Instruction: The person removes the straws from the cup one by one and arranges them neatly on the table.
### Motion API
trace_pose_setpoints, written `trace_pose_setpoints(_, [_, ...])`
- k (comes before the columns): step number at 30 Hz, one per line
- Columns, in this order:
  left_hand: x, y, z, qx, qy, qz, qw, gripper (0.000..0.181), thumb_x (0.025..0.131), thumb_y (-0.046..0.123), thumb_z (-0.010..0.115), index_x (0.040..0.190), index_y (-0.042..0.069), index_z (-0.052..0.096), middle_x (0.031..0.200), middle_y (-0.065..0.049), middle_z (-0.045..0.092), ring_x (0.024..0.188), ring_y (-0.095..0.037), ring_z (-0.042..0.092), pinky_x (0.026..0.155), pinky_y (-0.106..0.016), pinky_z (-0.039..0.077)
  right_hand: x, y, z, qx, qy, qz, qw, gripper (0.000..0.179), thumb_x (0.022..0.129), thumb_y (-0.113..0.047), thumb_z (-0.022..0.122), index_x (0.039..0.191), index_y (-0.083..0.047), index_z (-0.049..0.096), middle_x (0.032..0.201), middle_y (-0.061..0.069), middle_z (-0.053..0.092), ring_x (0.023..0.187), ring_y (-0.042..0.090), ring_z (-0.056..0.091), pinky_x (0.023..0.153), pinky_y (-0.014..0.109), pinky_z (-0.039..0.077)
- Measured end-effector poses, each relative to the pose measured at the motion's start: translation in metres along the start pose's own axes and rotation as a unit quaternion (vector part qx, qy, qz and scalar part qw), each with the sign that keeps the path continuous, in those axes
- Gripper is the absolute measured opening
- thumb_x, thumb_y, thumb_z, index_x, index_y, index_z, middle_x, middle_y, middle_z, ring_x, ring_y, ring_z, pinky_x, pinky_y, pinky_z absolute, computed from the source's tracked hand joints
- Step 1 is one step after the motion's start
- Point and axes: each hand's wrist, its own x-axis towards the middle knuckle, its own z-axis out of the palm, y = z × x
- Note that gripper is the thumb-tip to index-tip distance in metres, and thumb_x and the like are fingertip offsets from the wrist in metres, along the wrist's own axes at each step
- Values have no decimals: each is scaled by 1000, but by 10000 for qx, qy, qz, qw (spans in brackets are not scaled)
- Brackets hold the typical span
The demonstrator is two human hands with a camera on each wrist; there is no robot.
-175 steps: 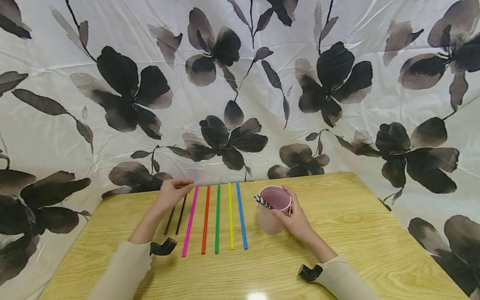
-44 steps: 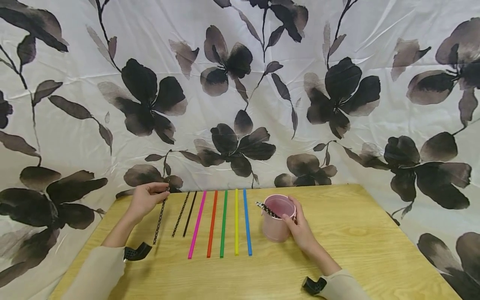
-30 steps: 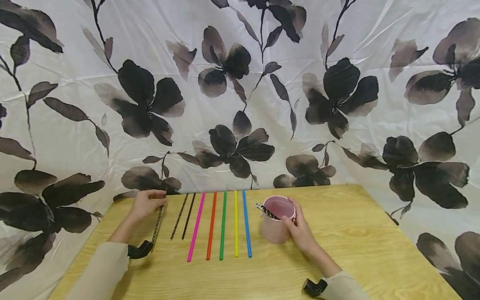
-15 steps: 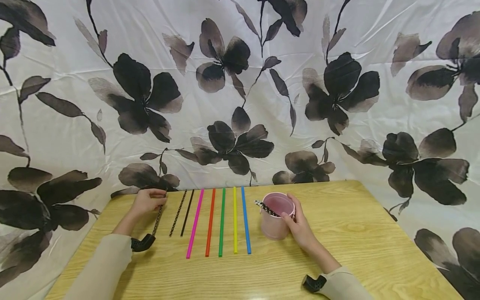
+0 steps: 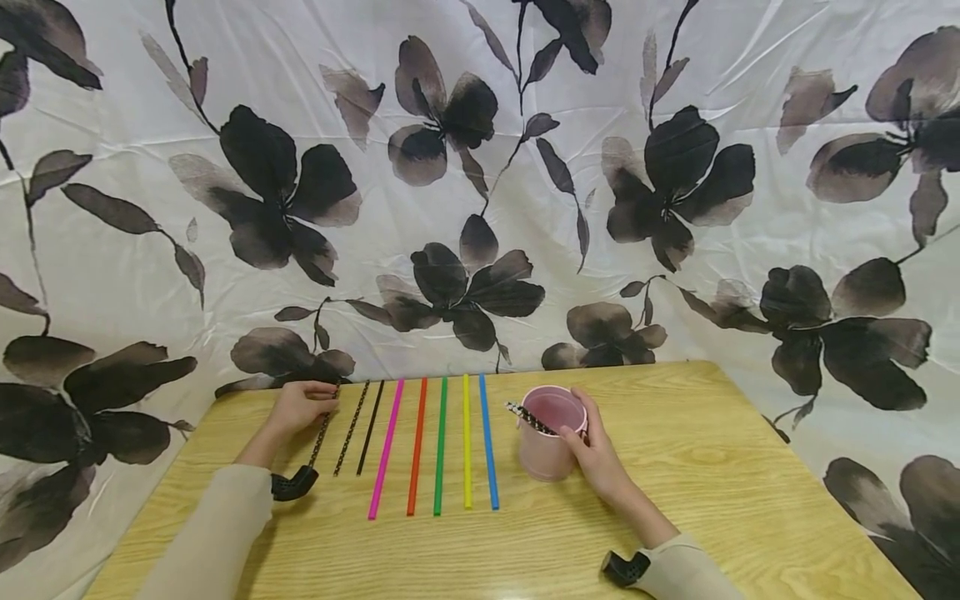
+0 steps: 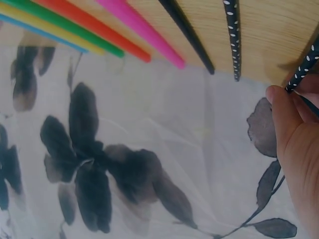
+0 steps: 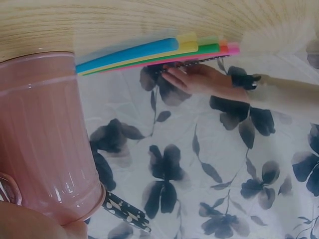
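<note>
In the head view my left hand (image 5: 303, 407) pinches the far end of a black drinking straw with white dots (image 5: 322, 435) at the left of a row of straws. The left wrist view shows thumb and fingers around that dotted straw (image 6: 305, 63). Whether its whole length touches the table cannot be told. Right of it lie another dotted straw (image 5: 351, 429), then black (image 5: 371, 427), pink (image 5: 386, 450), red (image 5: 417, 450), green (image 5: 440, 450), yellow (image 5: 467, 450) and blue straws (image 5: 489, 450). My right hand (image 5: 600, 458) grips a small pink bucket (image 5: 542, 457) by its side; black-and-white patterned straws (image 5: 531, 418) lean out of it.
The light wooden table (image 5: 675, 467) ends at the back against a hanging white cloth (image 5: 570, 292) with dark flowers. The straws' far ends lie close to that back edge. Black wrist cameras (image 5: 295, 483) sit on both cuffs.
Since the oldest frame, a second dotted straw has come to the left end of the row, in my left hand. Lately that hand has lowered it and shifted slightly right. The bucket stays gripped.
</note>
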Motion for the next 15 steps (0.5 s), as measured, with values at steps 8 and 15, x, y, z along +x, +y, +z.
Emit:
trace_pose_setpoints(8, [4, 2, 6, 95, -1, -102, 9999, 36, 80, 8, 65, 111, -7, 56, 98, -21, 61, 74, -21, 63, 57, -30, 52, 0, 0, 0, 76, -7, 31, 10000, 55, 89, -5, 47, 137, -8, 19, 132, 27, 28, 121, 40, 27, 97, 55, 20])
trace_pose_setpoints(15, [6, 2, 14, 127, 113, -227, 9996, 36, 78, 9, 67, 109, -8, 58, 96, -20, 62, 71, -20, 62, 56, -30, 52, 0, 0, -2, 144, -48, 23, 9999, 56, 89, -4, 46, 137, -3, 17, 131, 29, 28, 120, 43, 28, 96, 56, 21])
